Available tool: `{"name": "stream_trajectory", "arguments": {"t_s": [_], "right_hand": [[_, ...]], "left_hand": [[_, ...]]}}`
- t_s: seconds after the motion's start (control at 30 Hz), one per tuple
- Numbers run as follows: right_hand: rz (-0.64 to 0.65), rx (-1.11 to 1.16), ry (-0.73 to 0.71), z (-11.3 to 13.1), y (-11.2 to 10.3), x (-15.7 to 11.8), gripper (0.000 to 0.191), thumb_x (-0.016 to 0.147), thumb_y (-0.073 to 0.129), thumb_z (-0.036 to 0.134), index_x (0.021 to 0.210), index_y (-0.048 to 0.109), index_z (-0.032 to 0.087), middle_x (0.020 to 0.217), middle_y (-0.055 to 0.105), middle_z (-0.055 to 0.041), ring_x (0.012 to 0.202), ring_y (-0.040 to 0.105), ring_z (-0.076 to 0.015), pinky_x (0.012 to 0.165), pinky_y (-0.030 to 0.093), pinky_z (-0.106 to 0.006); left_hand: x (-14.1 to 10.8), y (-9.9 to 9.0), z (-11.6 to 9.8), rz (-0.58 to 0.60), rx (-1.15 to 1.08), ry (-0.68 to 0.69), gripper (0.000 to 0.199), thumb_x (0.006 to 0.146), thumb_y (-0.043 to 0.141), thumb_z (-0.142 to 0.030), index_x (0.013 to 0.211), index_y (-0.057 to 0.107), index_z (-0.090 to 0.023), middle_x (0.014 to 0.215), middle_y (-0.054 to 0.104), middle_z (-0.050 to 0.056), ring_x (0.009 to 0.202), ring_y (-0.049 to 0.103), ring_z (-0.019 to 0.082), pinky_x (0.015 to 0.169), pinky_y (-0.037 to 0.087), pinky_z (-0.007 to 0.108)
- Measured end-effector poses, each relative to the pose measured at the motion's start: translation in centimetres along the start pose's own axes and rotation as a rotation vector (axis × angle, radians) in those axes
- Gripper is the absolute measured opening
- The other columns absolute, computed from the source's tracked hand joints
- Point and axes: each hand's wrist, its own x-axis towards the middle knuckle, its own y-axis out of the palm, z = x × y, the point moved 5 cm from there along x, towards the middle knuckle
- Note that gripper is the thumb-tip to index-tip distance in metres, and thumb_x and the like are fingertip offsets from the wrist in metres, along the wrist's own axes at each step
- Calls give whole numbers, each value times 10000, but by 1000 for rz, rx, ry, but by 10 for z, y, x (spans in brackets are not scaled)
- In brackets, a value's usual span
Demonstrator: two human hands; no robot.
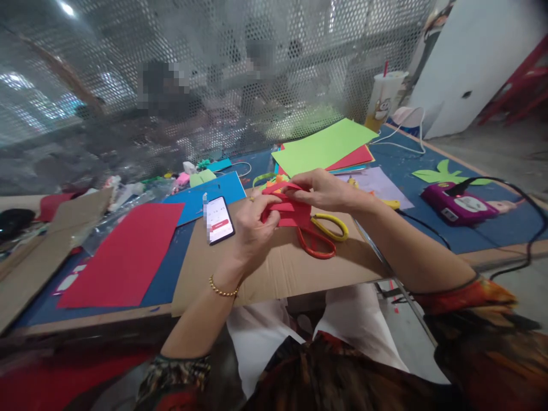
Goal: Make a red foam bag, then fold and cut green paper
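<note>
Between my hands is a red foam or paper piece (295,212), cut into strips or petals. My left hand (258,224) pinches its left side, thumb and fingers closed on it. Over its top right edge my right hand (326,191) bends, fingers closed on the same piece. Scissors with one yellow and one red handle loop (329,227) lie on the cardboard sheet (274,274) just below; the red piece hides their blades. Small orange pieces (276,185) show behind my fingers. A phone (220,220) with a lit screen lies left of my left hand.
Red sheet (128,257) and blue sheet (201,200) lie to the left. Light green sheets (327,145) are stacked at the back. On the right are a purple box with a cable (460,202), a green leaf cutout (443,171) and a drink cup (382,103). A mesh screen (257,74) stands behind.
</note>
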Motion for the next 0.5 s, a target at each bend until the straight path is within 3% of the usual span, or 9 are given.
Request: {"name": "stream_trajectory", "arguments": {"t_s": [0.17,0.5], "right_hand": [[64,140,32,-5,1,-4,247,898,655,338,722,578,182,701,472,41,655,392,-95,611,276,-272],[94,245,23,-4,3,-6,276,812,716,437,788,611,184,752,533,30,696,450,-109,637,335,-269]], "left_hand": [[0,0,-9,41,1,9,274,864,575,-32,978,740,-219,907,772,21,840,710,172,774,564,289],[-1,2,-11,120,-63,-6,333,960,505,-79,1143,743,-223,1055,817,43,957,736,198,891,593,335]]}}
